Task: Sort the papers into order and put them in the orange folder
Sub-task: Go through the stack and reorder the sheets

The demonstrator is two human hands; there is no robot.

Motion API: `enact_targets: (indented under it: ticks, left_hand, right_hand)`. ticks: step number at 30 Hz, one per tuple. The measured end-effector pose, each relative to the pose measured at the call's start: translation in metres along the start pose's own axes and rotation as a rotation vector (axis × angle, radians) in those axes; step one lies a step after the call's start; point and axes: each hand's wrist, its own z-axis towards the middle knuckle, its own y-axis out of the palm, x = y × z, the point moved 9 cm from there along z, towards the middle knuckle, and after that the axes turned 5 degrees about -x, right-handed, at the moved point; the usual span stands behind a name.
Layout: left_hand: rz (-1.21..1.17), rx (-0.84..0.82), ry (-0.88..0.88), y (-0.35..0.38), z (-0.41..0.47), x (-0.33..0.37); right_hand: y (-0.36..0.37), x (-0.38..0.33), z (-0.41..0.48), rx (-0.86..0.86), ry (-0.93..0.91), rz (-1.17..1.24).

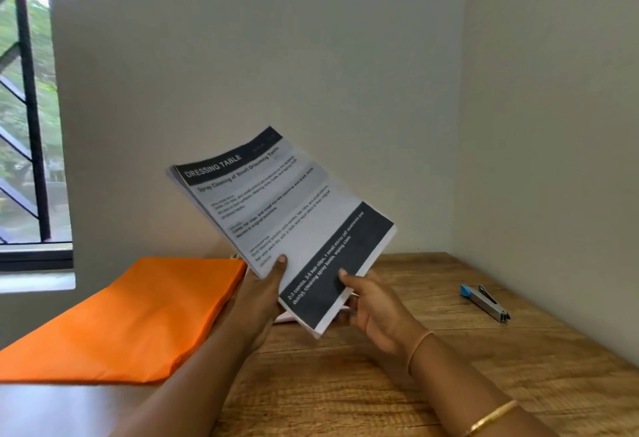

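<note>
Orange folder lies on the bench; left hand and right hand hold the papers up, maybe to read.

papers: top sheet hides the rest, only edges peek at left; fine print too blurred to read
left hand: fingers behind papers, only thumb shows
right hand: fingers mostly behind papers
orange folder: left corner cut by frame edge, right end behind left hand
pale item: mostly under papers, unidentifiable
</note>
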Motion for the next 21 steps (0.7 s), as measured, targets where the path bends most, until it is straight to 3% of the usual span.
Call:
enact_targets:
  ticks: [3,10,14,18,21]
  left_hand:
    - [0.03,-0.05,-0.019,0.006,0.0,-0.002]
    - [-0.252,0.142,0.101,-0.031,0.008,0.026]
    - [0.052,0.147,0.062,-0.035,0.008,0.027]
    - [0.227,-0.044,-0.008,-0.01,0.004,0.019]
    - [0.397,-0.196,-0.105,0.002,-0.001,0.004]
  right_hand:
    - [-0.022,-0.008,0.001,0.152,-0.047,-0.007]
    - [-0.098,-0.047,-0.015,0.495,-0.21,-0.155]
    - [-0.124,-0.071,-0.035,0.634,-0.334,-0.282]
    - [-0.139,-0.092,-0.053,0.688,-0.471,-0.32]
    - [-0.141,-0.091,-0.051,0.648,-0.456,-0.34]
